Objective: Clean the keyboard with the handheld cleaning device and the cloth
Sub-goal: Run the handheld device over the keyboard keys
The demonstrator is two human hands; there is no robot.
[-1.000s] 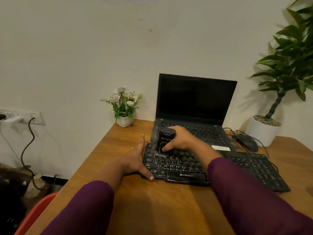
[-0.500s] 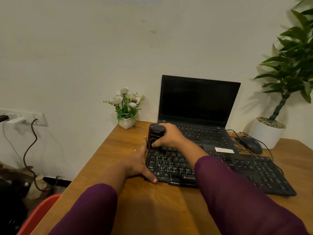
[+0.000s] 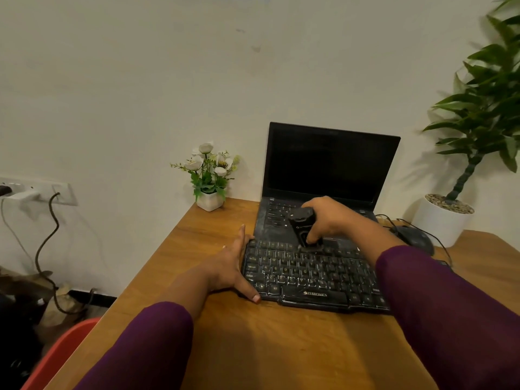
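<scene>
A black keyboard (image 3: 306, 277) lies on the wooden desk (image 3: 253, 347), partly over the base of an open laptop (image 3: 329, 164). My right hand (image 3: 329, 218) grips a black handheld cleaning device (image 3: 304, 229), tilted, with its lower end on the top key row near the middle. My left hand (image 3: 233, 266) presses flat against the keyboard's left edge, thumb at the front corner and fingers stretched along the side. No cloth is in view.
A small white pot of flowers (image 3: 209, 175) stands at the desk's back left. A black mouse (image 3: 416, 237) and its cable lie right of the laptop, with a large potted plant (image 3: 447, 218) behind. Below left are a wall socket (image 3: 36, 190) and a red chair (image 3: 59, 356).
My right hand has carried the cleaning device from the keyboard's top left corner rightward along the top row. My left hand stays braced at the left edge.
</scene>
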